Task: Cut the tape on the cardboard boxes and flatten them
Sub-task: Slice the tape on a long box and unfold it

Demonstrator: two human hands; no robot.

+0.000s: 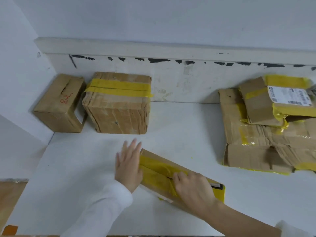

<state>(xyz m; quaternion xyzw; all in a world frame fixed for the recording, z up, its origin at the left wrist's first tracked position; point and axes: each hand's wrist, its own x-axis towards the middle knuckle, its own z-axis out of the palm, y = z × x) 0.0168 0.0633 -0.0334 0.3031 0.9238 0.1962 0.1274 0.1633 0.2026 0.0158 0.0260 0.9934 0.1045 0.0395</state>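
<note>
White table point(89, 168), hands point(129, 165) on box point(159, 170).

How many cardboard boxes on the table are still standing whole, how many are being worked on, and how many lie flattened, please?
Whole boxes at the back left: 2, a small box and a big box
Box under the hands: 1, the taped box
Flattened boxes in the pile on the right: at least 2; the exact count cannot be told
Total: at least 5
</note>
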